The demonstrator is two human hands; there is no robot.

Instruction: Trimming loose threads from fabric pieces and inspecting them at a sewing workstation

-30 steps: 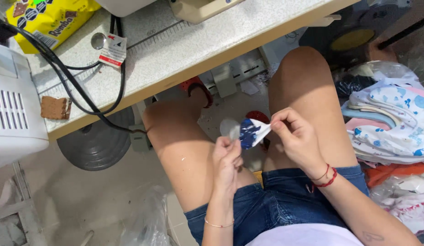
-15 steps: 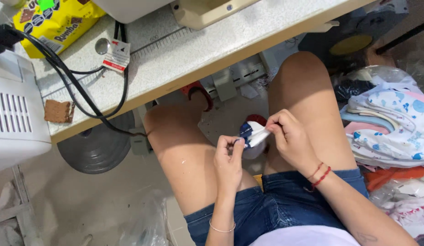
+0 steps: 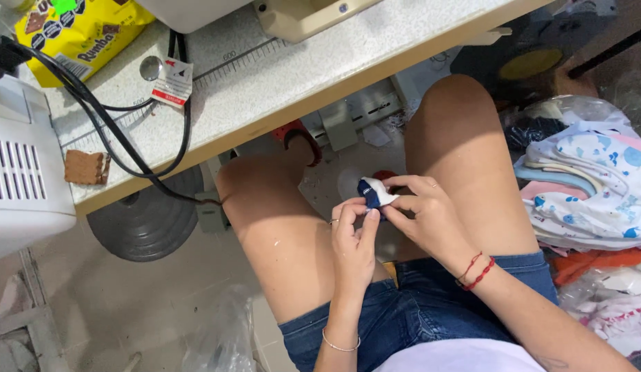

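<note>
Small blue-and-white fabric piece (image 3: 374, 193) is being pinched above the lap, between the knees, by both hands: left hand (image 3: 353, 238) gripping at 7 o'clock, right hand (image 3: 424, 213) at 4 o'clock. Folding appears mid-way, piece not yet laid down. Counter (image 3: 279, 89) lying at 12 o'clock, fabric pile (image 3: 589, 186) at 3 o'clock.

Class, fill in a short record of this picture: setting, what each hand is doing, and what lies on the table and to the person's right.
Setting: seated person at a speckled work table
Left hand: fingertips on a small blue and white fabric piece
Right hand: pinching the same piece from the other side
On table: yellow snack bag, black cables, biscuit
To the right: pile of printed fabric
</note>
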